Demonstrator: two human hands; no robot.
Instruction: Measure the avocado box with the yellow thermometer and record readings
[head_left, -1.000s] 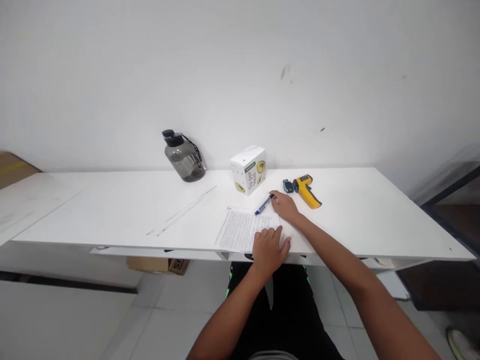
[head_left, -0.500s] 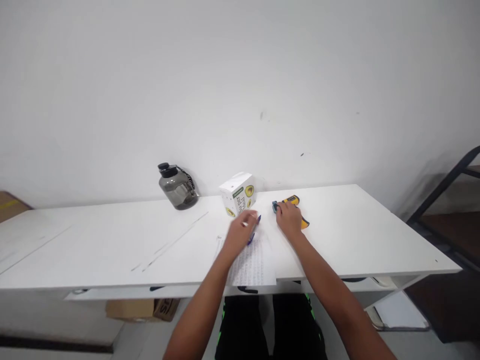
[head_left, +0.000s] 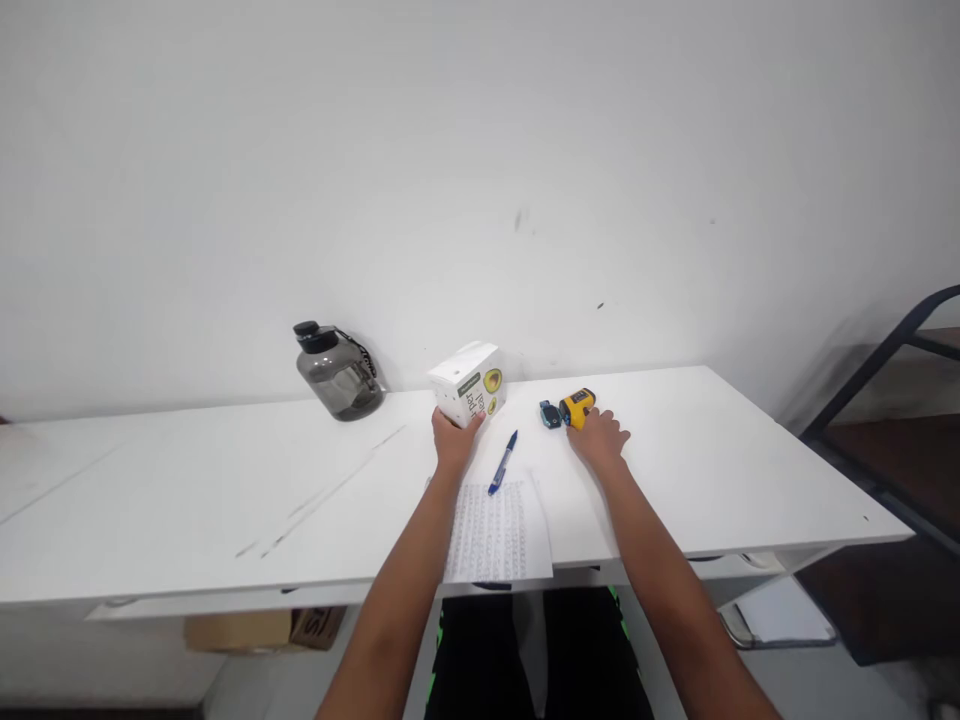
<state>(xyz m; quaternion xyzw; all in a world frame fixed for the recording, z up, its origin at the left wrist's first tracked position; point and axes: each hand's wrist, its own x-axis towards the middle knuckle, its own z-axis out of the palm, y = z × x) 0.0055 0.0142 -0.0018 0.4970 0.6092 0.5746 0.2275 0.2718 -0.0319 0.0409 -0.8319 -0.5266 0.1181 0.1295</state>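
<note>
My left hand (head_left: 452, 441) is closed around the lower front of a white carton (head_left: 484, 395) with avocado pictures, which stands near the wall. My right hand (head_left: 598, 438) is closed over the handle of a yellow-and-black infrared thermometer gun (head_left: 577, 407); the handle is hidden beneath it. Just left of the gun lies a dark teal watch (head_left: 550, 414), touched by neither hand. Between my arms a blue pen (head_left: 503, 463) rests with its lower end on a sheet of paper (head_left: 495, 535) covered in writing.
A grey see-through jug (head_left: 341, 380) with a black lid stands against the wall on the white table (head_left: 187, 490). Under the table is a cardboard box (head_left: 247, 630). A dark metal frame (head_left: 885, 365) rises beyond the table's right end.
My left hand has let go of the pen, now lying down, and taken hold of the carton. My right hand has moved from the watch onto the thermometer gun's handle.
</note>
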